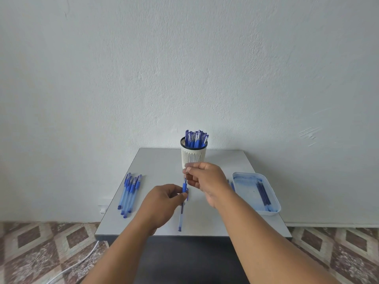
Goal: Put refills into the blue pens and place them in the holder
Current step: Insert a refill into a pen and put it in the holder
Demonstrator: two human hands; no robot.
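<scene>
Over the desk's [160, 160] middle, the left hand [164, 199] gripped a blue pen [181, 214] by its grip; the right hand [205, 179] pinched what seemed a refill [185, 177] entering it. The holder [193, 155] stood near the far edge.

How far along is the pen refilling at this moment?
Done: the holder is already packed with blue pens. In hand: the left hand grips one pen while the right hand pinches its refill tip. Left: four pens on the table and refills in the tray.
</scene>
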